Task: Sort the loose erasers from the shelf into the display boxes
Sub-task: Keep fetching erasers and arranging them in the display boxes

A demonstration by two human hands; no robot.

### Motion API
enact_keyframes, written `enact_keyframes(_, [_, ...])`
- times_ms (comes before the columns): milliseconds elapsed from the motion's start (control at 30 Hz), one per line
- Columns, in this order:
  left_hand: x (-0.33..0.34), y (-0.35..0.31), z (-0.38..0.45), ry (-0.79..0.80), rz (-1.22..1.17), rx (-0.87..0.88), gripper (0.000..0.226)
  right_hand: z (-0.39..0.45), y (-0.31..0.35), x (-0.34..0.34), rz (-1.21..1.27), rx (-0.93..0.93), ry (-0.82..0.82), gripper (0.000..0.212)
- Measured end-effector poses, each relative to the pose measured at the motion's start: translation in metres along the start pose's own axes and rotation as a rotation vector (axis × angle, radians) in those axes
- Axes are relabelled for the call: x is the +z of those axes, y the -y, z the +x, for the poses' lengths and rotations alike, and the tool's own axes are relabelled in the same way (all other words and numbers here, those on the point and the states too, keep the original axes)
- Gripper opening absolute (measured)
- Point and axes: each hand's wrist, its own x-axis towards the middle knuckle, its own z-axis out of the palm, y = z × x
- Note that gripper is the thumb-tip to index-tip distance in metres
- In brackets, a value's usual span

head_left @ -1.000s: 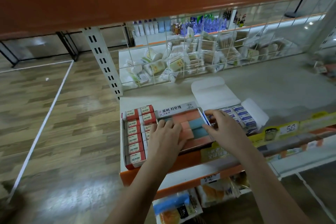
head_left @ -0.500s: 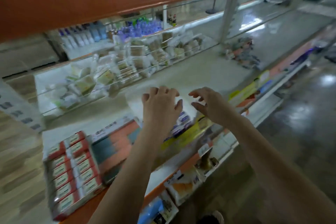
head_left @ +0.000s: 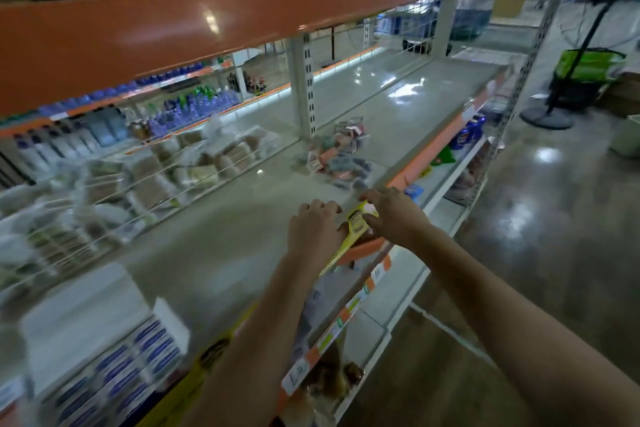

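Both hands have left the display boxes (head_left: 114,367) and reach twd the loose erasers (head_left: 341,154); left hand (head_left: 317,229) & right hand (head_left: 394,215) fingers loosely curled, holding nothing (pickup's next).

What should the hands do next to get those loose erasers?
Probably reach further along the shelf. Both the left hand and right hand look empty, near its front edge, and the pile of loose erasers lies beyond their fingertips.
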Motion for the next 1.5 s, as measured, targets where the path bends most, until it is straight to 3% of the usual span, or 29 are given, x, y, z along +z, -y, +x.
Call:
enact_keyframes(167, [0.023, -0.008, 0.064, 0.053, 0.013, -0.051, 0.039, 0.048, -0.053, 0.006, 0.019, 0.021, 0.034, 0.038])
enact_keyframes(467, [0.049, 0.007, 0.185, -0.034, -0.124, -0.286, 0.056, 0.164, -0.110, 0.005, 0.121, -0.005, 0.108, 0.037])
enact_keyframes(667, [0.050, 0.012, 0.212, 0.073, -0.115, -0.337, 0.053, 0.214, -0.116, 0.017, 0.185, -0.120, 0.193, 0.032])
enact_keyframes(833, [0.040, 0.007, 0.213, 0.119, -0.213, -0.347, 0.063, 0.238, -0.123, 0.030, 0.144, -0.284, 0.231, 0.028])
enact_keyframes(1067, [0.046, -0.019, 0.198, -0.108, -0.273, -0.571, 0.046, 0.248, -0.150, 0.023, 0.206, -0.504, 0.280, 0.021])
enact_keyframes(1167, [0.050, -0.031, 0.186, -0.293, -0.406, -0.660, 0.041, 0.244, -0.155, 0.013, 0.297, -0.607, 0.242, 0.022])
enact_keyframes(1367, [0.034, -0.052, 0.131, -0.573, -0.908, -0.634, 0.042, 0.215, -0.131, -0.008, 0.473, -0.775, 0.256, 0.025])
enact_keyframes(1500, [0.015, -0.064, 0.079, -0.742, -1.073, -0.580, 0.038, 0.190, -0.101, -0.021, 0.556, -0.893, 0.225, 0.026])
